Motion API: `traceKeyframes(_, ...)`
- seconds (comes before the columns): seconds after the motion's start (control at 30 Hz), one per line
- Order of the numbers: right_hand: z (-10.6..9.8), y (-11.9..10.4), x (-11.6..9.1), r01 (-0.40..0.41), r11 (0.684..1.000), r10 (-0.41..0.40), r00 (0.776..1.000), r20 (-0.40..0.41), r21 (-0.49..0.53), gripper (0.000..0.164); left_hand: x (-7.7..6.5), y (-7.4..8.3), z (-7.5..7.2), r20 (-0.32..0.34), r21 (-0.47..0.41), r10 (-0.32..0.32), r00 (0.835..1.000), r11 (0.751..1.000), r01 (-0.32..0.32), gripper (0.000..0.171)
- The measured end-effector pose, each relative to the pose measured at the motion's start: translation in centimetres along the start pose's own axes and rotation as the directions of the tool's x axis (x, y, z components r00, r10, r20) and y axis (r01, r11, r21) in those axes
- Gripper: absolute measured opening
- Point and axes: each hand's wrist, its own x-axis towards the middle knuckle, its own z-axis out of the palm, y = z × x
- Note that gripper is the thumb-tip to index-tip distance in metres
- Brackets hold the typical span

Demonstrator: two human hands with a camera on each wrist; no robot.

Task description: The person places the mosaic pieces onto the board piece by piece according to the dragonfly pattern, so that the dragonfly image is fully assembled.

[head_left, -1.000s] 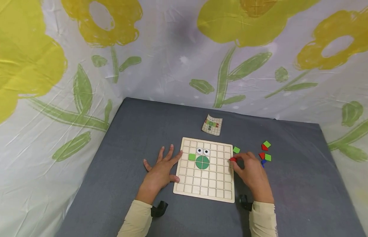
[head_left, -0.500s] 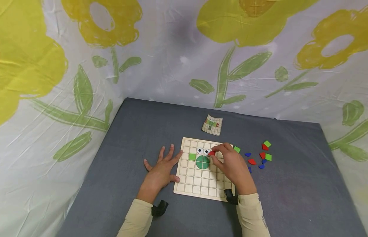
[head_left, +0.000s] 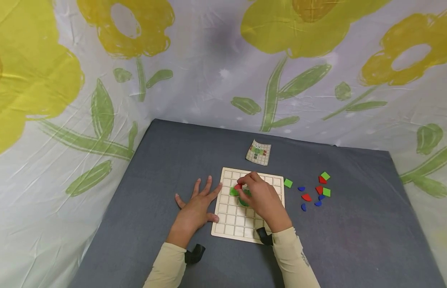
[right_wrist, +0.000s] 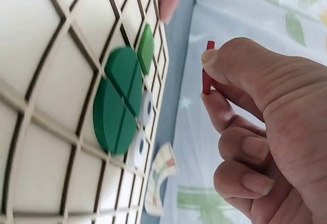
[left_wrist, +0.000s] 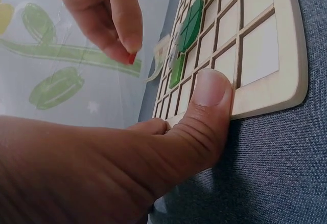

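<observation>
Between thumb and forefinger my right hand pinches a small red tile, held above the wooden grid board. My left hand lies with fingers spread at the board's left side, its thumb resting on the rim. Set in the board are a light green square tile and dark green quarter-round tiles that form a disc. Two white eye tiles sit beside the disc; in the head view my right hand hides them.
A curled pattern card lies beyond the board. To the right are loose tiles: a green square, a red piece, a blue piece and several others. A fabric wall with painted flowers rises behind the grey table.
My right hand has carried the red tile leftward from the board's right edge to above the light green square. The left hand has stayed in place.
</observation>
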Motion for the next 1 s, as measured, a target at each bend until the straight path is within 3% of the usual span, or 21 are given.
traceKeyframes(0.6,2.6,-1.4,1.7,0.036,0.999,-0.034,0.996,0.077,-0.028,0.016,0.0,-0.1,0.2,-0.002,-0.015,0.000,1.000,1.000,0.000,0.107)
traceKeyframes(1.0,3.3,-1.6,2.1,0.067,0.997,-0.064,0.995,0.080,-0.041,0.021,0.1,-0.2,0.1,-0.009,-0.016,0.004,1.000,1.000,-0.004,0.108)
